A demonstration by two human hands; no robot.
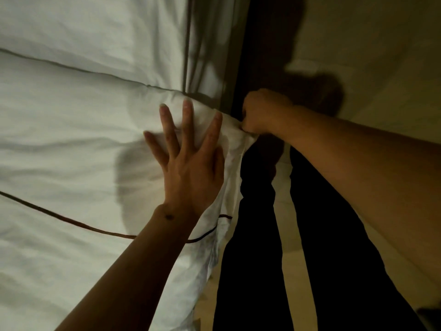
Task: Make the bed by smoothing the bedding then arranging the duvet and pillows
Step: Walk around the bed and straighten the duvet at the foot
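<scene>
A white pillow (78, 144) with a thin dark piping line lies across the bed, its corner at the bed's right edge. My left hand (188, 161) rests flat on the pillow near that corner, fingers spread. At the very corner my right hand (262, 113) is closed into a fist, pinching the pillowcase fabric. Beyond the pillow the white sheet (95, 27) covers the far part of the bed. No duvet can be told apart in this view.
My legs in dark trousers (257, 235) stand close against the bed's right side on a pale floor (372, 56). A dark strip (241, 56) runs along the bed's edge. The hands and arms cast dark shadows on bedding and floor.
</scene>
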